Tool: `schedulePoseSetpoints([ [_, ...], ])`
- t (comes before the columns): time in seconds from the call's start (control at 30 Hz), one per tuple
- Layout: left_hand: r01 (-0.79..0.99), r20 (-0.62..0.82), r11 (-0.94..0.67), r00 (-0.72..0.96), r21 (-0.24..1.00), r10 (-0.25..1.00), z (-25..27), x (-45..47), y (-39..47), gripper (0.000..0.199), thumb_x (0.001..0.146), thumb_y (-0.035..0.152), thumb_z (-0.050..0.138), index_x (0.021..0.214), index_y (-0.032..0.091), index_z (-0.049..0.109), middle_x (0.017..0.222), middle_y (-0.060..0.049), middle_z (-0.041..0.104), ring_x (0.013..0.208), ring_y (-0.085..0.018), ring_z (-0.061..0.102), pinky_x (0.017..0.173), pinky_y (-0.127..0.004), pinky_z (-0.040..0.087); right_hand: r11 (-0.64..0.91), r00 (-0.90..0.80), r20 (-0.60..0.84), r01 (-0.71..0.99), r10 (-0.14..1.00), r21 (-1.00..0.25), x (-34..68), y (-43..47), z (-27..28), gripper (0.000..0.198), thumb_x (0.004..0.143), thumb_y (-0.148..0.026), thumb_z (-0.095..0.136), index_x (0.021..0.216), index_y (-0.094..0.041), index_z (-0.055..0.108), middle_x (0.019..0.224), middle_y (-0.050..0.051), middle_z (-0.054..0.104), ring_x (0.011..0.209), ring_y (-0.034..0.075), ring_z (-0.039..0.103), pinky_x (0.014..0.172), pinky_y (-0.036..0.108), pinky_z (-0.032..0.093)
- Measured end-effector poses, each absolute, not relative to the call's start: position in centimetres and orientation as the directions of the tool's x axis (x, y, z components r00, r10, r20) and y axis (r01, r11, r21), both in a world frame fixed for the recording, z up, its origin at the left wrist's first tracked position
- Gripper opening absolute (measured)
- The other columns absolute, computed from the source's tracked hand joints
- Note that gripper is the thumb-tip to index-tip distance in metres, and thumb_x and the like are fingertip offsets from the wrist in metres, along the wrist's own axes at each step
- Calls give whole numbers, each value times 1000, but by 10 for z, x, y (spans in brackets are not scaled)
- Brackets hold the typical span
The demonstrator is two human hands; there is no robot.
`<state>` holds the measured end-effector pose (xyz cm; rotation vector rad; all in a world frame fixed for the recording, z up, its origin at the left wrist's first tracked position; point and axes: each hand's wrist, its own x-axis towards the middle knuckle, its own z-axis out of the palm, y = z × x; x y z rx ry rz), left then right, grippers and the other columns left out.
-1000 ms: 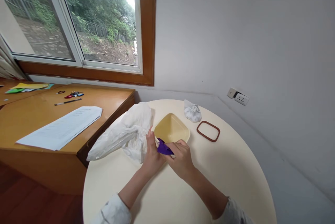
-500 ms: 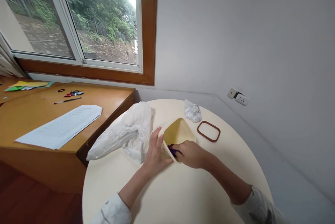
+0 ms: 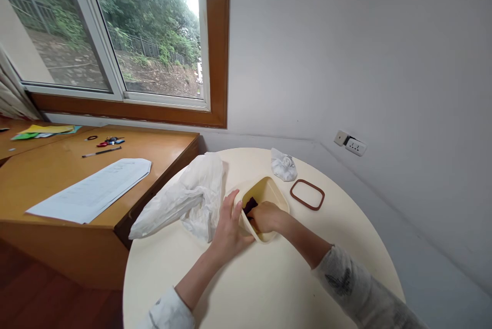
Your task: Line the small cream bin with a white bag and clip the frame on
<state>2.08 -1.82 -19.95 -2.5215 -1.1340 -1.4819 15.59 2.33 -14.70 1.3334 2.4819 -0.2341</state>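
A cream, square-mouthed bin is tilted on the round table, its opening facing me. My left hand grips its left side, fingers over the rim and thumb underneath. My right hand reaches into the opening, its fingers bent and their tips partly hidden. Against those fingers lies a dark purple, crumpled piece, cloth or thin plastic, I cannot tell which. A brown rounded frame lies flat to the right of the bin. Behind it rests a knotted whitish bundle.
A crumpled white plastic bag lies left of the bin on the cream table. On the wooden desk are paper sheets, a pen and keys. A wall socket is at the right.
My right hand has gone deeper into the bin with the dark purple piece, and its forearm has moved inward. The left hand keeps its hold. The view has shifted slightly.
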Motion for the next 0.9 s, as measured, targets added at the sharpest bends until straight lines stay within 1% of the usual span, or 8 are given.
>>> schedulePoseSetpoints([
  [0.1, 593, 767, -736, 289, 326, 573, -199, 20, -17, 114, 62, 21, 74, 138, 33, -10, 144, -16, 16, 131, -35, 21, 96, -56, 34, 512, -476, -342, 859, 810, 18, 161, 19, -143, 22, 80, -22, 46, 88, -12, 65, 86, 15, 67, 74, 25, 63, 58, 31, 43],
  [0.2, 585, 770, -745, 299, 319, 564, -200, 18, -16, 114, 62, 23, 74, 139, 32, -9, 144, -16, 16, 131, -34, 22, 96, -55, 34, 513, -483, -333, 858, 810, 3, 172, 10, -134, 24, 82, -20, 43, 91, -13, 64, 88, 14, 67, 76, 23, 63, 59, 28, 43],
  [0.3, 584, 760, -747, 314, 317, 568, -202, 17, -15, 113, 62, 20, 73, 139, 33, -8, 145, -15, 15, 132, -34, 21, 97, -56, 33, 548, -526, -314, 836, 790, -23, 188, -2, -124, 27, 84, -19, 39, 91, -14, 64, 87, 12, 67, 78, 22, 62, 62, 28, 42],
  [0.47, 592, 747, -736, 315, 328, 586, -201, 20, -16, 110, 63, 18, 71, 138, 34, -8, 145, -14, 14, 133, -33, 19, 98, -57, 30, 624, -619, -171, 781, 766, -33, 211, -25, -113, 32, 86, -17, 32, 93, -15, 63, 89, 10, 66, 81, 21, 61, 68, 30, 42],
  [0.57, 589, 735, -729, 311, 349, 603, -201, 21, -16, 108, 64, 19, 71, 138, 35, -7, 145, -13, 13, 133, -32, 18, 99, -57, 28, 658, -663, -91, 748, 743, -79, 215, -43, -108, 33, 86, -15, 31, 96, -15, 62, 92, 9, 66, 84, 20, 59, 78, 33, 41],
  [0.73, 550, 720, -725, 290, 414, 631, -201, 19, -16, 110, 63, 15, 70, 138, 34, -8, 145, -13, 12, 134, -32, 15, 100, -56, 27, 698, -715, 45, 664, 697, -270, 218, -63, -105, 32, 89, -16, 30, 106, -22, 57, 107, 3, 64, 101, 15, 55, 99, 36, 29],
  [0.8, 536, 716, -729, 294, 425, 634, -201, 18, -16, 109, 63, 15, 70, 138, 34, -7, 145, -14, 12, 134, -32, 15, 101, -56, 27, 690, -695, 91, 672, 713, -270, 222, -62, -111, 33, 89, -15, 31, 110, -24, 55, 111, 2, 62, 107, 14, 53, 104, 38, 23],
  [0.9, 536, 703, -729, 312, 426, 639, -200, 18, -16, 108, 62, 14, 71, 138, 35, -4, 145, -13, 11, 134, -32, 15, 101, -57, 26, 675, -656, 159, 712, 738, -195, 232, -55, -123, 32, 88, -15, 35, 112, -23, 54, 111, 3, 63, 108, 15, 53, 106, 41, 19],
])
